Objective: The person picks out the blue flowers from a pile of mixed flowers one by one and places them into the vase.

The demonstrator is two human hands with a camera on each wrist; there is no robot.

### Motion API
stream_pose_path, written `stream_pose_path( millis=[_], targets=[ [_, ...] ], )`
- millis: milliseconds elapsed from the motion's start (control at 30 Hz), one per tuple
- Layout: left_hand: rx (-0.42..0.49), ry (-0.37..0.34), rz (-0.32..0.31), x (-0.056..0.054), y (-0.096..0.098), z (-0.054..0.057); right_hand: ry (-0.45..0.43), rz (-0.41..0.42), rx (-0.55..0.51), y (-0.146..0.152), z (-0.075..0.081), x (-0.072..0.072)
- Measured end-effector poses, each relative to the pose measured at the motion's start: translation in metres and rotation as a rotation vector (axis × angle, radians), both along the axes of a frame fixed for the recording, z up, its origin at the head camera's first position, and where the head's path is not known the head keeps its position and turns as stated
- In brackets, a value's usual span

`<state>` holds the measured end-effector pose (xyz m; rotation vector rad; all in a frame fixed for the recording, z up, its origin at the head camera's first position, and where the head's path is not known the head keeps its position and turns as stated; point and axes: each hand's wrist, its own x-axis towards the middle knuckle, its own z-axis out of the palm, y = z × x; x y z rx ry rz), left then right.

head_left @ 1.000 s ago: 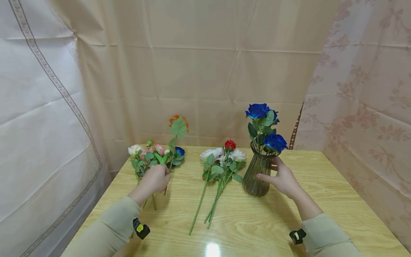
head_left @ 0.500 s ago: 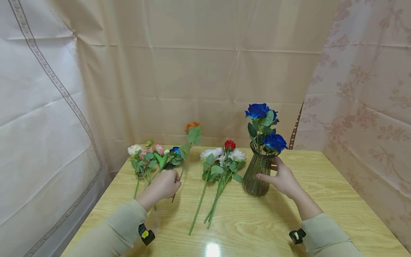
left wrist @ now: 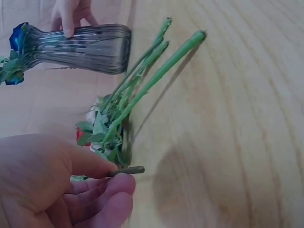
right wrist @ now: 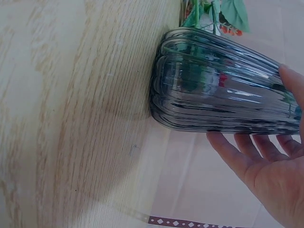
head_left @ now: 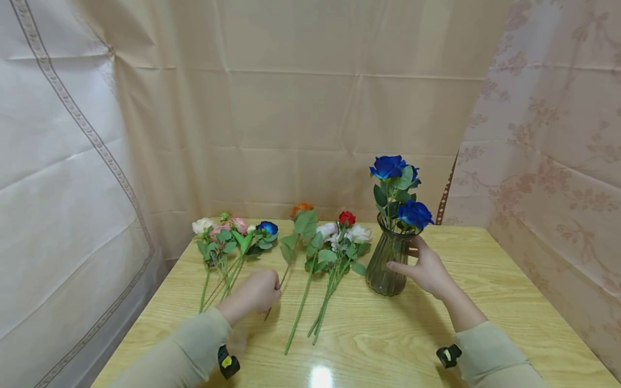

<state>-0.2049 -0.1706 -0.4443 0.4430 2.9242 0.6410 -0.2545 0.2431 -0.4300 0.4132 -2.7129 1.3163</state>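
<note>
My left hand (head_left: 256,293) pinches the stem of an orange flower (head_left: 302,209), whose green leaves lean up and to the right, beside the middle bunch. In the left wrist view, the cut stem end (left wrist: 133,170) pokes out between thumb and forefinger. On the right stands a grey-brown ribbed glass vase (head_left: 385,272) holding several blue roses (head_left: 415,214). My right hand (head_left: 427,269) grips the vase from its right side, thumb in front; in the right wrist view, fingers (right wrist: 232,149) lie along the ribbed glass.
Mid-table lies a bunch of white flowers (head_left: 360,234) with a red rose (head_left: 346,218), stems toward me. Further left lie pink flowers (head_left: 237,224), a white one (head_left: 202,225) and a blue rose (head_left: 267,228). A beige curtain (head_left: 291,108) hangs behind the wooden table (head_left: 378,345).
My left hand has moved right and toward me with the orange flower, from over the left-hand flowers to beside the middle bunch. The right hand and the vase have stayed put.
</note>
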Motion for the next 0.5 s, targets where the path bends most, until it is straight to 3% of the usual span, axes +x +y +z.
stream_pose_path(
  millis=[167, 500],
  targets=[
    [-0.019, -0.033, -0.008, 0.002, 0.002, -0.009, -0.004, -0.003, 0.001, 0.001, -0.001, -0.001],
    [-0.074, -0.033, -0.046, 0.003, -0.001, -0.023, -0.007, 0.000, -0.008, 0.001, -0.001, -0.002]
  ],
)
